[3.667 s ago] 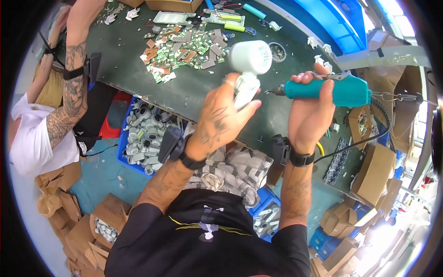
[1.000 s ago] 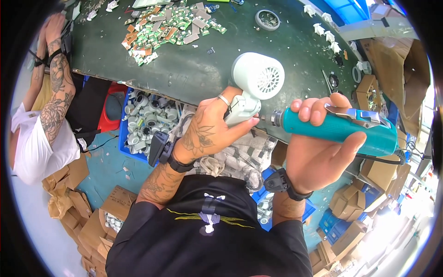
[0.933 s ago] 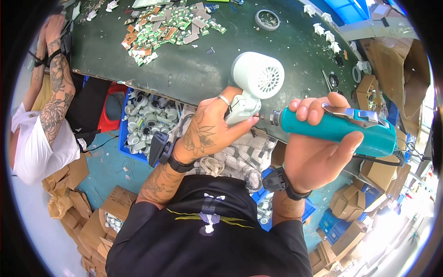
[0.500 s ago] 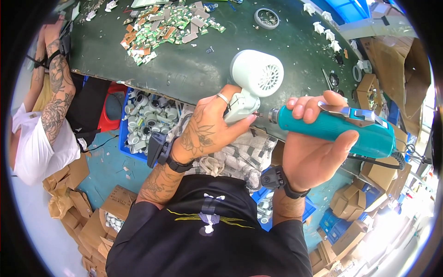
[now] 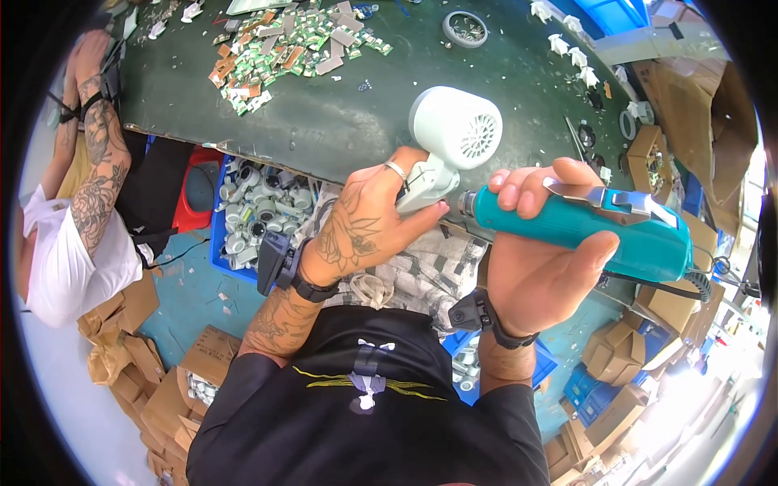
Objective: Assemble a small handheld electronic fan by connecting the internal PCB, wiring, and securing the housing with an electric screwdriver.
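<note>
In my left hand (image 5: 365, 215) I grip a small white handheld fan (image 5: 455, 125) by its folded lower part, thumb and fingers closed round it. Its round, vented head points up over the table edge. My right hand (image 5: 539, 267) is wrapped round a teal electric screwdriver (image 5: 575, 220) with a metal lever along its upper side. The tool lies nearly level, its metal nose against or very close to the right side of the fan's lower part. The bit's tip is hidden there. A cable runs from the tool's rear end.
The green table (image 5: 340, 121) bears a pile of small circuit boards (image 5: 284, 57) and a round dish of screws (image 5: 465, 29). White parts line its right edge. Below stands a blue crate (image 5: 217, 235) full of fan parts. At left is a co-worker's tattooed arm (image 5: 97, 154). Cardboard boxes (image 5: 620, 348) stand at right.
The screwdriver has shifted left, its nose now closer to the fan and its bit no longer showing. The fan has moved very slightly right in my left hand.
</note>
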The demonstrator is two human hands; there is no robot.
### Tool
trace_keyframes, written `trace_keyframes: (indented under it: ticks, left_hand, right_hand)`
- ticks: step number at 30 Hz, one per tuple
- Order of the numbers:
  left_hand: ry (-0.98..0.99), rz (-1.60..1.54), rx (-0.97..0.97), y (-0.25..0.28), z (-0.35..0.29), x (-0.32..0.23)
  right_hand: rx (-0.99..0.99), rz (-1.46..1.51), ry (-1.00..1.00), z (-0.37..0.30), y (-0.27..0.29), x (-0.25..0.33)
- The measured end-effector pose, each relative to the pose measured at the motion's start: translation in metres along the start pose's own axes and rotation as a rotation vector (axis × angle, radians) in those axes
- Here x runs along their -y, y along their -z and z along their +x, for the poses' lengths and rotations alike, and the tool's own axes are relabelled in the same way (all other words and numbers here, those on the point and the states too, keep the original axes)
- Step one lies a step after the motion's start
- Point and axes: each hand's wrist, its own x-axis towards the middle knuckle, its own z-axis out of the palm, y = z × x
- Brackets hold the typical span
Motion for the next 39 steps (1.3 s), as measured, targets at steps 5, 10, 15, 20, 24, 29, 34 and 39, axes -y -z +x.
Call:
trace_keyframes:
  ticks: [5, 10, 15, 20, 24, 29, 34, 39]
  left_hand:
    - [-0.010, -0.030, -0.023, -0.0015, 0.0004, 0.0012]
    - [0.055, -0.062, 0.018, -0.0007, 0.0004, 0.0036]
    - [0.032, -0.095, 0.011, -0.0022, 0.0021, 0.0041]
    - [0.095, -0.275, -0.037, -0.0051, -0.0008, 0.0038]
    - [0.089, -0.219, -0.054, -0.0044, -0.0008, 0.0026]
    - [0.098, -0.094, -0.045, -0.0044, -0.0023, 0.0028]
    - [0.063, -0.042, -0.023, -0.0038, -0.0027, 0.0009]
    - [0.053, -0.099, -0.036, -0.0034, -0.0037, -0.0023]
  right_hand:
    - [0.000, -0.022, 0.001, 0.0014, 0.0010, 0.0024]
    - [-0.018, 0.005, 0.014, 0.0023, 0.0040, 0.0042]
    - [-0.023, 0.057, 0.034, 0.0029, 0.0057, 0.0082]
    - [-0.012, 0.056, 0.044, 0.0030, 0.0071, 0.0087]
    - [-0.022, 0.057, 0.042, 0.0021, 0.0061, 0.0085]
    - [0.010, 0.057, 0.069, 0.0007, 0.0049, 0.0080]
    - [0.022, 0.039, 0.060, -0.0006, 0.0075, 0.0041]
    - [0.024, 0.021, 0.064, -0.0013, 0.0078, 0.0032]
